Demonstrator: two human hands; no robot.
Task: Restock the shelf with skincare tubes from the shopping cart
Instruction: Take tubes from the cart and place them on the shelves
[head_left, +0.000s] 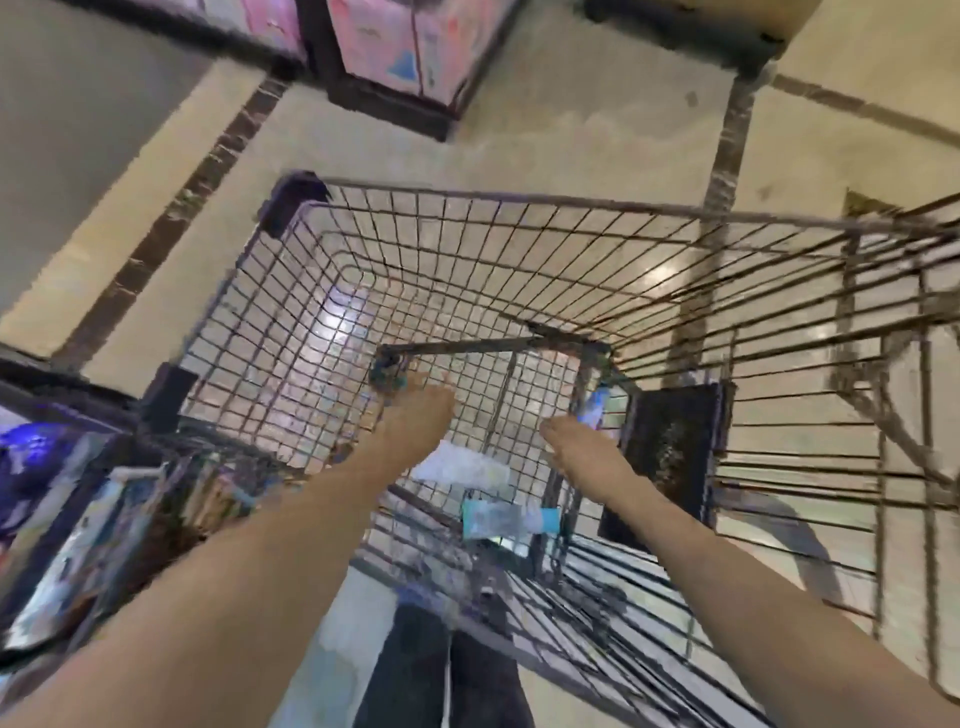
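Both my arms reach down into a wire shopping cart (519, 200) seen from above; the picture is blurred. My left hand (421, 410) is near the cart's floor, by a dark teal item (385, 375) at its fingertips; whether it grips that item is unclear. My right hand (574, 434) lies lower right, with a light blue tube (595, 408) just beyond its fingers; a grip cannot be made out. A white pack (462, 467) lies on the cart floor between my hands. A pale blue tube (506, 519) lies nearer to me.
A shelf (104, 519) with packed goods stands at the lower left beside the cart. Pink boxes on a dark pallet (395, 57) stand on the tiled floor ahead. A dark panel (670, 447) hangs on the cart's right inner side. My dark trousers (441, 670) show below.
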